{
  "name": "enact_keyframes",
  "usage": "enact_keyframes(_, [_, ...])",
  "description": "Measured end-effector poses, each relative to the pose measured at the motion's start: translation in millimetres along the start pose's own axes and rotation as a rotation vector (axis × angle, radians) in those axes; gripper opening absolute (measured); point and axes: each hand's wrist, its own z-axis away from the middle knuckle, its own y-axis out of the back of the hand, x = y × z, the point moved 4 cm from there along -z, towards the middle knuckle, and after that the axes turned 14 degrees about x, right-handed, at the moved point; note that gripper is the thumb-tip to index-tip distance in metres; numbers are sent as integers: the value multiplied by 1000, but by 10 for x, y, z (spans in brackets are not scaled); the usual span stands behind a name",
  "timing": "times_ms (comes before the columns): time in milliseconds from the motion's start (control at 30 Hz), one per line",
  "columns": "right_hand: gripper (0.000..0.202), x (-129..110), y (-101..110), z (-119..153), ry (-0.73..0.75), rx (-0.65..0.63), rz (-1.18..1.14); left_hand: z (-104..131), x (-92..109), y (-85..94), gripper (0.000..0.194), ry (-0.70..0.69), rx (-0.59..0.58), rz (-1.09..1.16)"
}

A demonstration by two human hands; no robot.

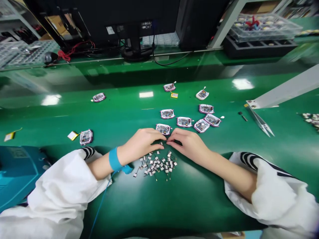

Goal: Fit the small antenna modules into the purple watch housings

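My left hand [142,141], with a blue strap on its wrist, has thumb and fingers curled together at the tips. A small silvery part [161,143] with a thin lead shows between them. Facing it, my right hand [188,142] pinches thumb and forefinger; whatever is in that pinch is hidden. Both sets of fingertips almost meet, just in front of an open pink-and-white device case [163,128] with a circuit board inside. Below the hands lies a loose pile of small silvery parts with short black leads [157,164].
Several similar open cases [184,121] lie beyond the hands. One case [86,136] at left has a battery [72,135] beside it. Tweezers [261,122] and a small black brush [242,116] lie right, near a white post [286,88]. A monitor [134,39] stands behind.
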Motion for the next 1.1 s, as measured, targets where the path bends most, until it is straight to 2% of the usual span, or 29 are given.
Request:
enact_keyframes(67, [14,-6,3,4,9,20,-22,47,39,-86,11,-23,-2,-18])
enact_keyframes(167, [12,-20,37,17,17,61,-62,82,39,-143,12,-18,44,-25])
enact_keyframes(267, [10,-40,86,21,34,130,-132,103,31,-86,14,-7,96,-28])
enact_keyframes(333, [9,-66,127,13,90,201,-156,111,51,-26,16,-51,114,-39])
enact_keyframes(467, [9,-128,186,-7,258,324,-44,95,93,46,15,-180,143,-56])
enact_keyframes(567, [6,-131,213,-31,299,371,-5,53,74,53,13,-180,170,-36])
enact_keyframes(733, [5,-60,228,-108,224,329,-74,15,26,61,16,-172,217,-131])
enact_keyframes(800, [11,-18,215,-135,172,292,-72,5,-20,86,16,-142,243,-155])
enact_keyframes(933, [17,24,148,-148,149,222,151,-46,-163,104,16,-30,274,-137])
enact_keyframes(1100, [17,-34,98,-144,281,253,401,-115,-270,-30,20,-41,160,-102])
